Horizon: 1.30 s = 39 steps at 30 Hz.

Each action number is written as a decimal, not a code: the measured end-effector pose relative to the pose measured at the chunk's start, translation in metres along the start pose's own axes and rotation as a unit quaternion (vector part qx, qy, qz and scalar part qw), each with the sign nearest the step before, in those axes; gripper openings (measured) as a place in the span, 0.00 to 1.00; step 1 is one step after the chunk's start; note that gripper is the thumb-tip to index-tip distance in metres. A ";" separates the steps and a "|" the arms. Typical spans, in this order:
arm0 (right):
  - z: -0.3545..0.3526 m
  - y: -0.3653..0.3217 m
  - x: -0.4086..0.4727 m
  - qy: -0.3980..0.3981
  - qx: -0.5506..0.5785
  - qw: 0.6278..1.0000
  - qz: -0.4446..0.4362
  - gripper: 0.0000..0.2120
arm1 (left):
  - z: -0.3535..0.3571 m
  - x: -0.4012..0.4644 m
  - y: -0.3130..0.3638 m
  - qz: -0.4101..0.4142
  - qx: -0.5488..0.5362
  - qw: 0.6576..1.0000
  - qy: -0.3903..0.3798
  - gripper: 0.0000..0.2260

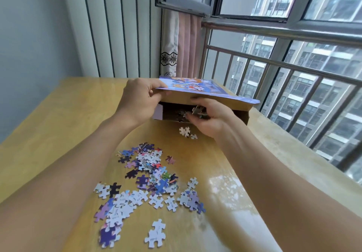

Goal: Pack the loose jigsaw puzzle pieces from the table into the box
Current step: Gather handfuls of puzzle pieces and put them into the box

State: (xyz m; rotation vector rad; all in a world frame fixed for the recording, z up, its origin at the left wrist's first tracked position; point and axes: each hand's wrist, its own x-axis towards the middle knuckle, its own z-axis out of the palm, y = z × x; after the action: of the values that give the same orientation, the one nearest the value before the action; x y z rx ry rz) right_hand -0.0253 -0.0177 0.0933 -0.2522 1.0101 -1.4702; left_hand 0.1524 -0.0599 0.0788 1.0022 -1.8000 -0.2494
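Note:
A flat puzzle box (pixel 211 99) with a purple cartoon top lies on the wooden table (pixel 58 124), its near end open toward me. My left hand (pixel 140 99) grips the raised flap at the box's left corner. My right hand (pixel 210 117) is at the box mouth, fingers curled round a handful of puzzle pieces (pixel 196 110). Two white pieces (pixel 186 131) lie just below that hand. A large scatter of loose pieces (pixel 148 181) covers the table nearer to me, some face down and white, some purple and blue.
A window with a metal railing (pixel 274 61) runs along the table's right side. A pink and white curtain (pixel 180 46) hangs behind the box. A ribbed white wall panel (pixel 117 26) stands at the back left.

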 end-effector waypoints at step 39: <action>-0.080 -0.012 0.007 -0.054 -0.779 0.339 -0.525 0.18 | -0.008 0.006 0.001 0.000 -0.025 0.999 0.024 0.05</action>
State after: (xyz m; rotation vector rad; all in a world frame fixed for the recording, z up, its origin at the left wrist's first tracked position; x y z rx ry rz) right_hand -0.0904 0.0085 0.0519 -2.8166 1.9895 -0.6977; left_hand 0.1581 -0.0612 0.0871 0.9658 -1.7422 -0.2660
